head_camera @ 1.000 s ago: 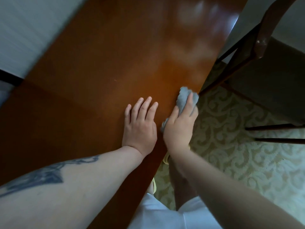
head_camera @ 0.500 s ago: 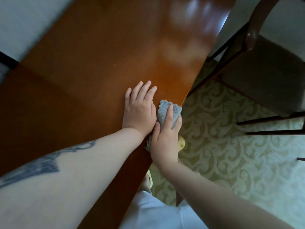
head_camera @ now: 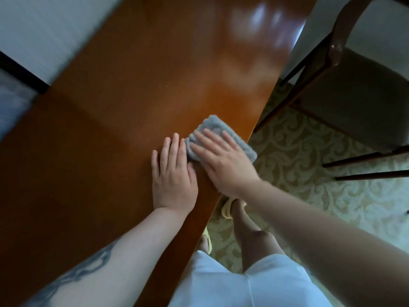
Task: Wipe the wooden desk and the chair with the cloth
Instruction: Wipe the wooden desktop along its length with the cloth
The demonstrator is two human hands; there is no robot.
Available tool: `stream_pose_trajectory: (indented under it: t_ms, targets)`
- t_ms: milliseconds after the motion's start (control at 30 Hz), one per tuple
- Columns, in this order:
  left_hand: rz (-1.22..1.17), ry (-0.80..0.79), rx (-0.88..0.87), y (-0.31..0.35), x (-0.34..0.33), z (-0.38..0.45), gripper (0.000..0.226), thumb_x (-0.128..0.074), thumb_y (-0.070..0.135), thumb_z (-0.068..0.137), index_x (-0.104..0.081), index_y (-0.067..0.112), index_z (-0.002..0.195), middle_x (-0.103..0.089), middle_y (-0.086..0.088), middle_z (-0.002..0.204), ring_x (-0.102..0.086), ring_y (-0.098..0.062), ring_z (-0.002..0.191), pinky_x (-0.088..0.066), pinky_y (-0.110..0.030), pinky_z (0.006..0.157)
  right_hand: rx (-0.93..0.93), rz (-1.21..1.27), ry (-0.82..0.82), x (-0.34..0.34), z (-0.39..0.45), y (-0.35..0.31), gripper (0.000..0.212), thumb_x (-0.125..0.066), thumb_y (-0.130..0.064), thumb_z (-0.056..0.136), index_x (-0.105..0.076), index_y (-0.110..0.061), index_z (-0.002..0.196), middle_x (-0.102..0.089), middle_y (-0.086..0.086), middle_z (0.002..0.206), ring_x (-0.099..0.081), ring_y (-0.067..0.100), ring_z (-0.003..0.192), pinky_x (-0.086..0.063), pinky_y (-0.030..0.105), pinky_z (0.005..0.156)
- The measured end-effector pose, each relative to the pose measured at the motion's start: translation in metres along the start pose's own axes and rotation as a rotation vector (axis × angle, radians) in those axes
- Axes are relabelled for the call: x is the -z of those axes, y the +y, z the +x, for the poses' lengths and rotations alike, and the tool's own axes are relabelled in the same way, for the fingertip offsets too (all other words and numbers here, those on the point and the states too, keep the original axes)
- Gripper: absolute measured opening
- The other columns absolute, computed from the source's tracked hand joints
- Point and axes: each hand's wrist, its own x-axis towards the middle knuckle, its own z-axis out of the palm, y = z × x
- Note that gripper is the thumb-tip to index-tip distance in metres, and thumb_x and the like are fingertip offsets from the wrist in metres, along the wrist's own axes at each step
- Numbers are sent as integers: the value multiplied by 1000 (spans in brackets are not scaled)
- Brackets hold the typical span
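- The right hand [head_camera: 223, 165] lies palm down with its fingers [head_camera: 207, 135] straight and slightly spread, pressing flat on a grey cloth [head_camera: 218, 127].
- The cloth is folded into a thick pad and sits on the wooden desk [head_camera: 132, 96] at its right edge, one corner hanging just over that edge.
- The left hand [head_camera: 173, 176] rests flat on the desktop just beside the cloth, fingers straight and close together, holding nothing; its fingertips almost touch the cloth's left side.
- Both hands sit near the right edge of the desktop, the thumb side of each nearly meeting the other.
- The left forearm carries a dark tattoo [head_camera: 81, 275] and crosses the near part of the desk.
- The desktop is glossy reddish brown, with pale glare near its far right corner.
- The chair [head_camera: 354, 89], dark wood with a dark seat, stands well apart from the cloth, off the right edge of the desk on a patterned carpet [head_camera: 309, 196].
- The person wears white shorts [head_camera: 243, 289] and a yellow sandal [head_camera: 226, 210].
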Motion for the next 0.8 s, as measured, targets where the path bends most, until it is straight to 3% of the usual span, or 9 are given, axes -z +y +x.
stream_pose_trajectory:
  t_ms: [133, 200, 300, 367, 433, 533, 633, 733, 800]
  targets:
    - [39, -11, 1, 2, -1, 3, 55, -17, 34, 101, -30, 16, 151, -28, -4, 158, -19, -22, 147, -16, -48, 119, -725, 270, 349, -7, 1, -3, 45, -37, -28, 103, -41, -27, 147, -26, 2, 160, -17, 22, 148, -21, 49, 119]
    - [45, -11, 3, 2, -3, 2, 54, -20, 31, 100, -30, 16, 151, -28, -4, 158, -20, -21, 147, -16, -48, 119, -879, 343, 366, -20, -6, -49, 49, -42, -24, 102, -35, -23, 151, -15, 7, 162, -15, 29, 148, -31, 41, 115]
    - [49, -17, -5, 2, -4, 1, 53, -22, 31, 100, -30, 16, 151, -27, -3, 158, -19, -20, 148, -15, -47, 119, -767, 250, 212, -20, -10, -60, 52, -37, -29, 103, -27, -24, 153, -13, 4, 163, -1, 35, 149, -33, 42, 111]
    - [53, -19, -4, 1, -4, 1, 53, -21, 33, 102, -29, 18, 152, -26, -2, 159, -17, -20, 148, -13, -47, 119, -664, 180, 129, -12, -5, -25, 51, -29, -33, 105, -22, -26, 155, -10, 0, 163, 7, 30, 150, -21, 48, 120]
    - [56, -8, -11, 1, -3, 1, 53, -20, 35, 102, -30, 18, 152, -26, -3, 159, -18, -21, 148, -13, -46, 119, -637, 202, 151, -4, -3, 2, 50, -26, -31, 106, -22, -24, 155, -11, -1, 163, 7, 25, 150, -14, 47, 121]
    - [35, -13, -14, 1, -3, 2, 55, -17, 33, 101, -28, 18, 152, -25, -2, 159, -16, -20, 148, -10, -45, 118, -582, 179, 176, -11, -23, -34, 52, -25, -28, 102, -30, -17, 152, -23, 5, 160, -4, 27, 150, -16, 50, 120]
    - [34, -21, -14, 2, -1, 0, 57, -17, 30, 98, -26, 17, 152, -22, -3, 160, -14, -20, 149, -9, -47, 119, -350, 121, 37, -18, -52, -63, 52, -26, -30, 101, -32, -21, 151, -26, 2, 159, -9, 23, 150, -6, 46, 122]
    - [29, -26, -17, 2, 0, -1, 53, -25, 26, 101, -25, 17, 153, -21, -2, 160, -11, -19, 149, -8, -47, 120, -98, 23, -90, -2, -34, -18, 52, -23, -36, 102, -23, -27, 154, -17, -3, 162, -4, 17, 150, 3, 40, 122]
    - [25, 5, -5, 3, 0, -1, 50, -28, 26, 102, -28, 18, 152, -23, -2, 160, -13, -19, 149, -8, -46, 120, -215, 12, -68, 7, -11, 9, 51, -24, -36, 104, -18, -31, 155, -11, -5, 163, 0, 16, 150, 6, 38, 121]
